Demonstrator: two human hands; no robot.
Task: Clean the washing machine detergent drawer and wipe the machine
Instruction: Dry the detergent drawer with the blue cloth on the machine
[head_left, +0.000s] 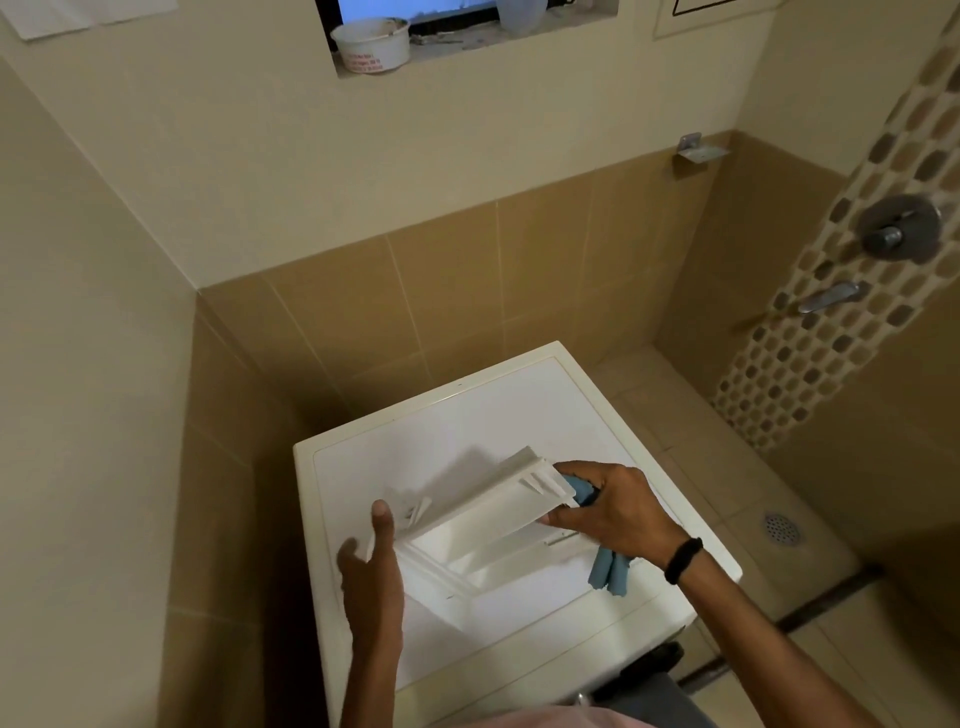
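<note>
detergent drawer (483, 525) above washing machine (467, 415): left hand (371, 577) flat on one end, right hand (613, 509) pinching blue cloth (610, 571) at other.

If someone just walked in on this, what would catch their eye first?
The white drawer, held over the washing machine at bottom centre, left hand steadying one end. The right hand grips a blue cloth against the other end. On the right wall, a metal shower knob sits on a mosaic strip.
</note>
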